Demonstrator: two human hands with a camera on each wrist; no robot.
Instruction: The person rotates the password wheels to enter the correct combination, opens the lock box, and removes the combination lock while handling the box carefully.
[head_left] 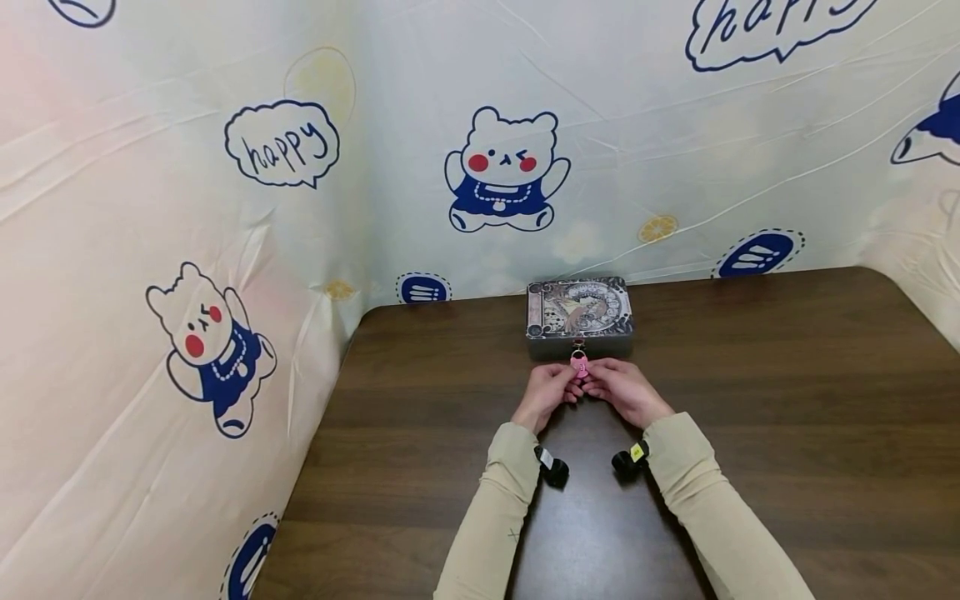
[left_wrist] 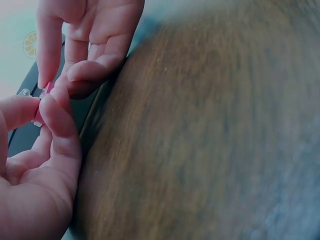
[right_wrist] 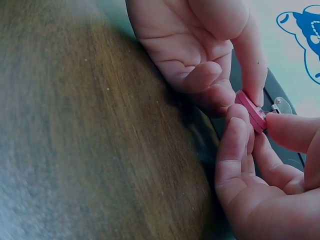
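A small pink padlock (head_left: 580, 364) hangs by its shackle from the front clasp of a dark, patterned tin box (head_left: 579, 307). My left hand (head_left: 546, 393) pinches the padlock between thumb and fingers from the left side. From the right, my right hand (head_left: 628, 390) pinches it too, so the fingertips of both hands meet around it. Up close in the right wrist view, the pink body of the padlock (right_wrist: 251, 111) is tilted, with small markings on its edge. Fingers partly cover it in the left wrist view.
The box stands at the back edge of a dark wooden table (head_left: 420, 433). Behind and to the left hangs a pale cloth (head_left: 405, 167) printed with cartoon bears. Each wrist carries a small black camera.
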